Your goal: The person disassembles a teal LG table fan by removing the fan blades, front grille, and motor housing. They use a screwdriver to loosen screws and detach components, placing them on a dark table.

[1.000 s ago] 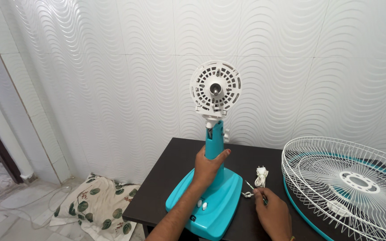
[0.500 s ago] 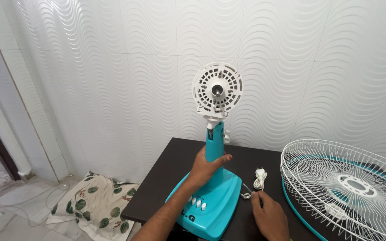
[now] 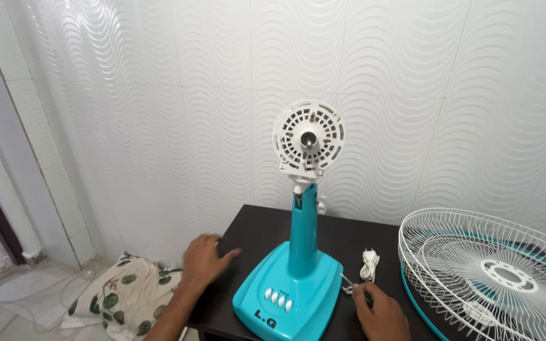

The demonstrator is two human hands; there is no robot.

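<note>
Fan stand [image 3: 295,278] upright on the dark table [image 3: 248,230], motor head [image 3: 308,137] bare: no blade, no guard on it. Both grille halves [image 3: 494,271] lie well apart at the right (blade not visible). My left hand [image 3: 202,259] hangs loose, open, holding nothing, at the table's left edge. My right hand [image 3: 379,309] pinches a screwdriver [image 3: 356,292] beside the base, near the coiled plug cord [image 3: 368,264].

Both forearms come into view from the bottom edge, and both are bare, with no sleeve on them. The left hand [image 3: 202,257] has no ring, no watch and no glove. The right hand [image 3: 382,311] is also without glove or ring. The wrist of the right hand is cut off by the frame.
</note>
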